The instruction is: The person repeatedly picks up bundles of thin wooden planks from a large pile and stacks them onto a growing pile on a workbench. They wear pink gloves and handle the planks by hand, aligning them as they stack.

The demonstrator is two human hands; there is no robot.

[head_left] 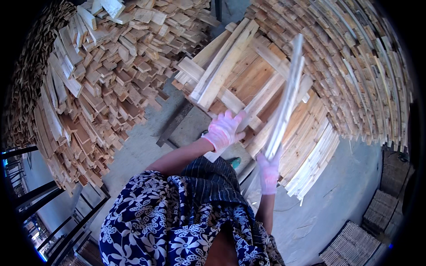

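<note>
Your right hand (269, 174), in a pale pink glove, has its fingers (266, 160) clamped round the near end of a long pale wooden slat (286, 99). The slat rises up and away from those fingers, tilted slightly to the right, and is blurred along its length. Its far end shows above the stacked boards.

Your left hand (224, 130), gloved the same, lies palm down with fingers (235, 119) spread apart. It rests on a crosswise board of the wooden pallet (248, 80), just left of the slat. I cannot tell whether it grips anything; it looks flat and open.

The pallet lies directly beyond both hands, built of reddish boards with paler battens across them. Two long battens (224, 62) lie side by side on it, running away from your left fingers toward the upper edge.

Right of your right fingers, a stack of pale slats (313, 150) lies fanned out, near the grey concrete floor (346, 190). Beyond that, a tall wall of stacked planks (368, 75) curves along the right side.

Left of your left fingers, well apart, a large loose heap of short wood offcuts (93, 80) fills the view.

Below both hands, your blue floral garment (159, 221) covers the lower frame.
</note>
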